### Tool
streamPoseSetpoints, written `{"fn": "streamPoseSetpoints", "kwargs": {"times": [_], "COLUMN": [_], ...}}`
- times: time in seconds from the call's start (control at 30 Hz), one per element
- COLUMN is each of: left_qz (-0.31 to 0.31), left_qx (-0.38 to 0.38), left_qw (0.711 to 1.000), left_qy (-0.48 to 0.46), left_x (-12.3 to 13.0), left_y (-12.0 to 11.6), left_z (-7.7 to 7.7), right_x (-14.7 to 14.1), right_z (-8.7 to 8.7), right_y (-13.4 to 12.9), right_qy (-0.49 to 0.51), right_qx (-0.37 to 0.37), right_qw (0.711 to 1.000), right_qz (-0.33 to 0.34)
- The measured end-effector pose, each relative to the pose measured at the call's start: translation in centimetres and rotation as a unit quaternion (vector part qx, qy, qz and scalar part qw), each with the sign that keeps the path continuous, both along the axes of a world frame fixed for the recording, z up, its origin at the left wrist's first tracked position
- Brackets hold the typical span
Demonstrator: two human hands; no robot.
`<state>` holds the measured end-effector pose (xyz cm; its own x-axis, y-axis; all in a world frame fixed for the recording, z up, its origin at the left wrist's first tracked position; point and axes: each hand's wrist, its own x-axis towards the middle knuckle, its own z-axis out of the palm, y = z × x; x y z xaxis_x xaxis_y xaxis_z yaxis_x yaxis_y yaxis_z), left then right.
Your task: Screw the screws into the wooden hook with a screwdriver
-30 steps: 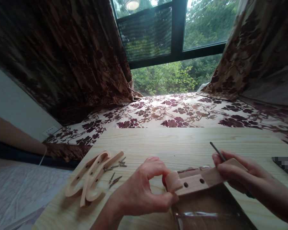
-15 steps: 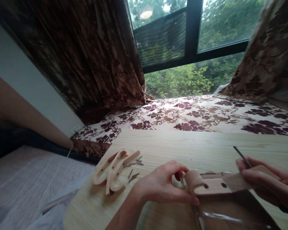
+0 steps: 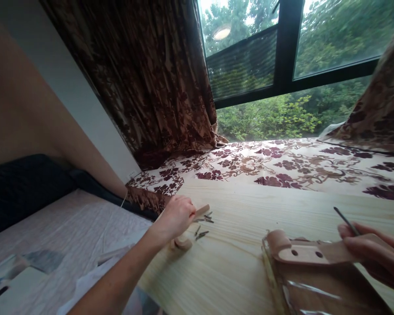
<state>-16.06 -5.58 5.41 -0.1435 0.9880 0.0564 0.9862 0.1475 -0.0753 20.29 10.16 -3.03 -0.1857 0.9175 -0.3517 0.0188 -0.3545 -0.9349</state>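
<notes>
My left hand [image 3: 177, 215] is over the curved wooden pieces [image 3: 184, 243] on the left part of the wooden board, fingers curled down and mostly hidden; one piece's end sticks out beside it. Several small screws [image 3: 202, 235] lie just right of it. At the right, my right hand [image 3: 374, 249] is closed round a thin dark metal tool [image 3: 346, 220] and the end of a light wooden piece with two holes [image 3: 307, 254]. That piece rests over a brown block in clear plastic [image 3: 328, 284].
The pale wooden board [image 3: 236, 258] lies before a floral-covered ledge [image 3: 243, 164] under a window. Dark patterned curtains [image 3: 160, 78] hang on both sides. A plastic-covered bed [image 3: 85, 227] is at the left.
My left hand has let go of the holed wooden piece and moved left onto the curved pieces. My right hand keeps its hold. The view has shifted left.
</notes>
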Motion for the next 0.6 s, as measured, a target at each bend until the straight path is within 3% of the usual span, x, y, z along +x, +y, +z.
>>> {"fn": "streamPoseSetpoints", "kwargs": {"times": [0.2,0.4,0.6], "left_qz": [0.011,-0.003,-0.002], "left_qx": [-0.042,-0.062,-0.071], "left_qw": [0.996,0.990,0.986], "left_qy": [0.082,0.127,0.150], "left_x": [-0.4,-0.6,-0.3], "left_y": [-0.3,-0.1,0.3], "left_z": [-2.3,-2.9,-3.1], "right_x": [0.2,0.2,0.1], "right_z": [-0.2,0.0,-0.1], "right_y": [0.3,0.2,-0.1], "right_qy": [0.007,0.010,-0.031], "right_qx": [-0.015,-0.032,0.016], "right_qw": [1.000,0.999,0.999], "right_qz": [0.002,-0.001,0.002]}}
